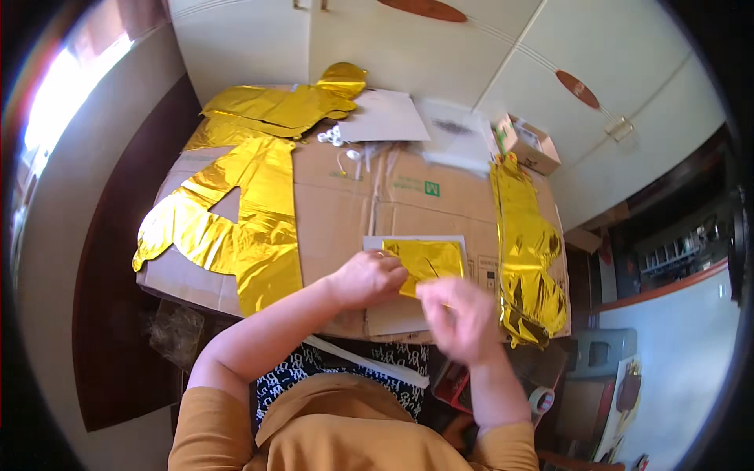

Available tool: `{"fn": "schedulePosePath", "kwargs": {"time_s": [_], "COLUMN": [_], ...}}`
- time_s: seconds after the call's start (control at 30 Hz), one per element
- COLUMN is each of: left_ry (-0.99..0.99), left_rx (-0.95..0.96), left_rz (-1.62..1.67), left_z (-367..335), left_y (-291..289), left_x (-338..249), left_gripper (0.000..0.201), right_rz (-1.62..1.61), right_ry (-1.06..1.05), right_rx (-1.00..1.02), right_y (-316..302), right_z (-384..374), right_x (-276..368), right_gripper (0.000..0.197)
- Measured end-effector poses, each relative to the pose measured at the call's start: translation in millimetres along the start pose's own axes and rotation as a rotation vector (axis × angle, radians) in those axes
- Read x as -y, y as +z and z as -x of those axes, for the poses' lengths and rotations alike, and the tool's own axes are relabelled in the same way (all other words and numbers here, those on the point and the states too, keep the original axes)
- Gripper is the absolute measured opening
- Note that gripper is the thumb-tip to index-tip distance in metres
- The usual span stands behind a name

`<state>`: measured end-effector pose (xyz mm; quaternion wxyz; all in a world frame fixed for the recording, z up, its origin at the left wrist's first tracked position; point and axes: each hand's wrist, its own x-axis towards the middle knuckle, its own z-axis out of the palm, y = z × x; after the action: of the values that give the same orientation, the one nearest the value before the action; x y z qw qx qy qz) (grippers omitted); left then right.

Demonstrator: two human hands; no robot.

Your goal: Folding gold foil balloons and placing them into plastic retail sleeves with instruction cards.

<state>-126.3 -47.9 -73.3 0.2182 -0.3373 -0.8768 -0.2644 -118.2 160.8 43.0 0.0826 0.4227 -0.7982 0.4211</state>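
Note:
A gold foil balloon (430,256), folded into a small rectangle, lies on a white sheet (385,319) at the front middle of the cardboard-covered table. My left hand (369,278) is closed at the left edge of the folded foil, with its fingers curled on it. Over the lower right corner of the foil is my right hand (462,318), blurred by motion; its fingers look bent, but their grip is not clear. To the left lies a large flat foil balloon (267,212) with a triangular opening. Another long foil balloon (520,251) lies along the right side.
More gold foil (267,110) covers the back left, beside white paper (382,116) and small white round pieces (331,136). A clear plastic bag (455,133) and an open box (528,144) are at the back. Cardboard (330,204) covers the table; white cabinets (408,47) stand behind.

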Motion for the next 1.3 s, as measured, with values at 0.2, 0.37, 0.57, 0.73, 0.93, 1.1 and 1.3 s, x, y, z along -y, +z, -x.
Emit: {"fn": "schedulePosePath", "kwargs": {"time_s": [0.2, 0.37, 0.57, 0.73, 0.93, 1.1, 1.3], "left_ry": [0.002, -0.027, -0.01, -0.074, -0.384, -0.517, -0.461], "left_rx": [0.03, 0.076, 0.065, 0.092, 0.029, 0.04, -0.004], "left_rz": [-0.023, 0.001, 0.02, -0.03, 0.224, 0.298, 0.255], "left_z": [-1.9, -0.1, 3.1, 0.1, -8.5, -22.3, -17.4], "left_y": [3.8, 5.7, 4.8, 2.4, -13.4, -23.9, -18.7], "left_x": [-1.9, -0.9, 4.0, -1.7, -1.5, -6.3, -8.4], "left_gripper": [0.021, 0.024, 0.022, 0.021, 0.021, 0.025, 0.021], "right_rz": [0.276, 0.614, 0.467, -0.126, -0.088, 0.306, 0.596], "right_ry": [0.04, 0.16, -0.059, 0.057, 0.412, 0.412, 0.197], "right_rx": [0.166, 0.225, 0.319, 0.27, 0.482, 0.045, -0.209], "right_y": [94.8, 166.4, 158.0, 25.1, -79.5, -19.3, 38.8], "right_z": [-175.8, -238.5, -203.4, -109.0, 2.6, 39.0, 46.4], "right_x": [-121.1, -156.9, -128.4, -67.6, -19.7, -54.9, -73.8], "right_gripper": [0.018, 0.022, 0.015, 0.006, 0.005, 0.01, 0.021]}}
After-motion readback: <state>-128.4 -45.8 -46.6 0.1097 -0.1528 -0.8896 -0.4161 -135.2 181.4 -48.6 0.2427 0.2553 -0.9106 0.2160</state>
